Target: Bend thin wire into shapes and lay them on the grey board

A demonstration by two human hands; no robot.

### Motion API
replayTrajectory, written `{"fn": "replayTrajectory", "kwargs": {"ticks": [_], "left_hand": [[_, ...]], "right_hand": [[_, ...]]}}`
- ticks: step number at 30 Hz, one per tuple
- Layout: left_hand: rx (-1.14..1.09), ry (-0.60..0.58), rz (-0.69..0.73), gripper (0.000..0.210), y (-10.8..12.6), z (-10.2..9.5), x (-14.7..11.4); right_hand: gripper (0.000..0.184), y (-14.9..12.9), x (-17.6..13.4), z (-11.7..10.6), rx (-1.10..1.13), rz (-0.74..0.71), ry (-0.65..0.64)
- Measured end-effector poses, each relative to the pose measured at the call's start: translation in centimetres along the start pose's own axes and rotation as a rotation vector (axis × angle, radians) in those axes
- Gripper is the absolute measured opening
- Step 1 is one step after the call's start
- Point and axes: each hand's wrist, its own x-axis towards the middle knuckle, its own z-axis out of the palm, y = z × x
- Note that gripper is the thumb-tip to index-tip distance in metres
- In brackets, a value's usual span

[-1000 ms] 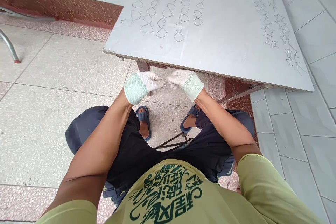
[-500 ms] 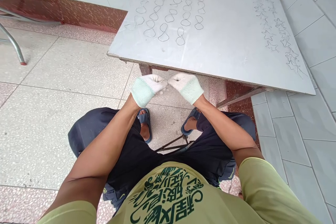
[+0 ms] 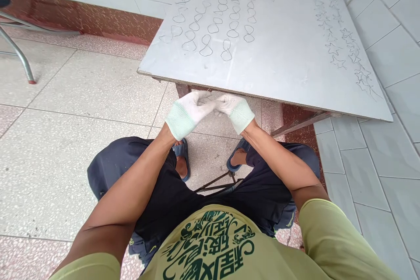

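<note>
Near the bench [image 3: 288, 61], left hand [image 3: 193, 107] touches right hand [image 3: 231, 106].
Left has since spread wider; right looks narrow, any hold unclear.

The person's 2 arms reach forward from the body, elbows bent, forearms [image 3: 131, 179] angling inward. The gloved left hand [image 3: 193, 107] and gloved right hand [image 3: 232, 106] meet at the fingertips. The left thumb stretches toward the right hand, a gap beneath the forefinger; the right fingers curl inward. Their grip is unclear.
</note>
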Motion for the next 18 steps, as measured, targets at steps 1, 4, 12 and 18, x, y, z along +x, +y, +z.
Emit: {"fn": "replayTrajectory", "kwargs": {"ticks": [1,4,12,18], "left_hand": [[-0.011,0.066,0.003,0.038,0.1,0.2,-0.3],[-0.086,0.205,-0.034,0.051,0.2,0.7,-1.0],[-0.35,0.125,-0.056,0.076,0.5,0.8,-1.6],[-0.389,0.058,-0.023,0.076,0.8,0.9,-1.7]], "right_hand": [[0.032,0.1,-0.2,0.2,-0.005,-0.018,0.013],[0.023,0.5,-0.7,0.6,-0.009,-0.08,0.016],[0.03,0.5,-0.4,0.5,-0.002,-0.178,-0.186],[0.042,1.2,0.3,-0.3,0.074,-0.22,-0.312]]}}
